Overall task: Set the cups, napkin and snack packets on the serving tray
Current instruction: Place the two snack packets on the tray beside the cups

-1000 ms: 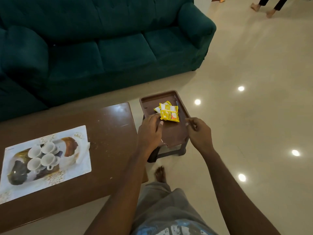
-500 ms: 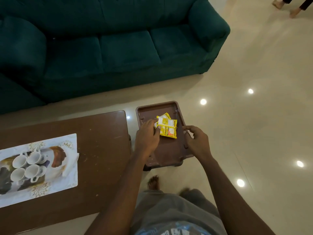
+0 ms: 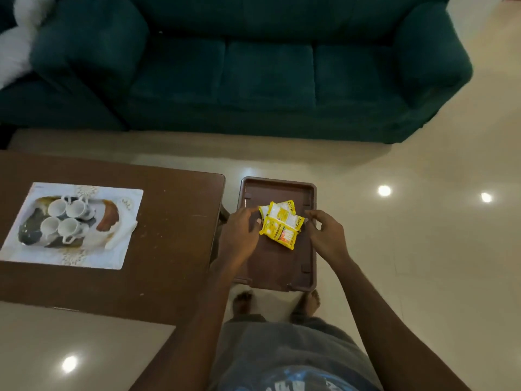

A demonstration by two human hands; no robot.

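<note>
Several yellow snack packets (image 3: 280, 225) lie overlapping on a brown stool top with a raised rim (image 3: 277, 273). My left hand (image 3: 239, 235) pinches their left edge. My right hand (image 3: 324, 235) has its thumb and forefinger closed at their right corner. To the left, a printed white serving tray (image 3: 118, 258) rests on the brown wooden table (image 3: 174, 221). It carries several white cups (image 3: 63, 218) grouped together and a folded white napkin (image 3: 124, 232) at its right side.
A dark green sofa (image 3: 267, 71) spans the back, with a white cushion (image 3: 14, 49) at its left end. The stool stands just right of the table edge. My bare feet (image 3: 242, 301) are below it on the glossy cream floor (image 3: 423, 249).
The view has swung left and down, so the table and serving tray sit nearer the middle. My right hand has moved in from the stool's rim to the packets' right corner. My left hand stays on them.
</note>
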